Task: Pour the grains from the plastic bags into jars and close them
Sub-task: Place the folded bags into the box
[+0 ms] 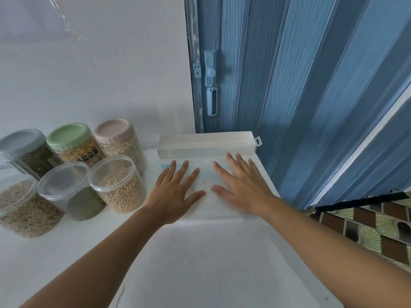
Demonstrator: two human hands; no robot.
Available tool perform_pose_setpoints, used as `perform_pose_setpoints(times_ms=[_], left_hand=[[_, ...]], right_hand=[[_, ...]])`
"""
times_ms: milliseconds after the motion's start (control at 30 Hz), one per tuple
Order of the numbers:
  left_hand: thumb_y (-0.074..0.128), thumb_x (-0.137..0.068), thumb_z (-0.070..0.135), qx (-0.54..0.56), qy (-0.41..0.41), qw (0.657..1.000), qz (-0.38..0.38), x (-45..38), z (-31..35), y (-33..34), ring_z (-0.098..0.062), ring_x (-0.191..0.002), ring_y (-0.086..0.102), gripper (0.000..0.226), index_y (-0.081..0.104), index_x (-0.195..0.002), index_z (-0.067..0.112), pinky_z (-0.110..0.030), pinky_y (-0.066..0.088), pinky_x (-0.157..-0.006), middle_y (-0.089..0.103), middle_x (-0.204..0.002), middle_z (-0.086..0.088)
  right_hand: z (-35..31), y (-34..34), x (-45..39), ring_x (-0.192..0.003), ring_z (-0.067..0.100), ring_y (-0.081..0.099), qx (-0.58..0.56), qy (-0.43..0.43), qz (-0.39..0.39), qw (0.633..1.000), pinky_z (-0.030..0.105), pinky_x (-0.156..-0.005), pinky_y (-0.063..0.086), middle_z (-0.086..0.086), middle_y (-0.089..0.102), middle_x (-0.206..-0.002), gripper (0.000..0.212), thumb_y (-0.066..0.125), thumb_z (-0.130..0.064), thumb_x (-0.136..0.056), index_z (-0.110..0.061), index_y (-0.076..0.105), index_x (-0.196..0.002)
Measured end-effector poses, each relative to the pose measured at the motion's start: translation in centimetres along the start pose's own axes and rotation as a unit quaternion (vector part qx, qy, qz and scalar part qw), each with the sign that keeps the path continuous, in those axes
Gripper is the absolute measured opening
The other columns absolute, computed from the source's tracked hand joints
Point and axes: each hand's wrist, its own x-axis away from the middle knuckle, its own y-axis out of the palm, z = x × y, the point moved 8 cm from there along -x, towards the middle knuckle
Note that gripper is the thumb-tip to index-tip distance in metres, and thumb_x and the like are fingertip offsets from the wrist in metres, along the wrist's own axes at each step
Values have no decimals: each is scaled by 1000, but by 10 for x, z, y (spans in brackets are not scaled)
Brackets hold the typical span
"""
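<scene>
Both hands lie flat with fingers spread, gripping nothing: the left hand [175,187] and right hand [240,185] press an empty clear bag [206,181] at the tabletop's [200,263] 12 o'clock, just before a white box [206,144]. Six jars [117,183] stand at 9 to 10 o'clock; the three front ones look lidless.

Risks, as I judge them: a few grains left in the bag could scatter as it is smoothed, and a left arm sweep could tip an open jar.

One jar's label is too blurred to read.
</scene>
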Motion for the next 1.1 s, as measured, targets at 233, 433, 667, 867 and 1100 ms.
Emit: perform_pose_setpoints(times_ms=[233,433,667,867,1100], left_hand=[[-4,-92,85,24,-14,999,-30,-6,-9,29,-23,-151,-38,81,-23,-159,44,-48,-9,-129,-37,-166,8],[-5,-89,86,43,-23,998,-39,-8,-12,33,-21,-152,-36,83,-22,-159,46,-46,-10,-129,-36,-167,9],[-3,-85,90,40,-13,997,-64,-10,-12,35,-24,-152,-38,89,-23,-159,45,-49,-11,-128,-38,-165,7],[-1,-85,91,29,-12,997,-71,-9,-11,33,-27,-152,-36,91,-21,-160,44,-52,-9,-128,-35,-167,6],[3,-86,90,34,-13,997,-68,-8,-11,23,-28,-152,-37,90,-17,-161,45,-55,-15,-126,-34,-168,2]], right_hand=[[13,32,-3,-154,25,-30,-24,34,-64,997,51,-128,-8,2,-29,-169,82,4,-89,-89,-51,-17,-158],[16,38,-8,-158,23,-20,-37,44,-59,997,49,-129,-6,0,-15,-173,79,6,-88,-90,-53,-12,-159],[14,30,-6,-152,30,-36,2,39,-60,997,55,-124,-17,4,-29,-169,83,12,-90,-90,-51,-11,-159],[-12,-21,4,-131,45,41,96,-1,126,987,64,-122,12,20,37,-148,84,58,-76,-85,-33,41,-155],[-28,1,22,-137,25,39,-26,-81,-80,993,36,-114,32,2,42,-149,72,42,-75,-95,-34,41,-155]])
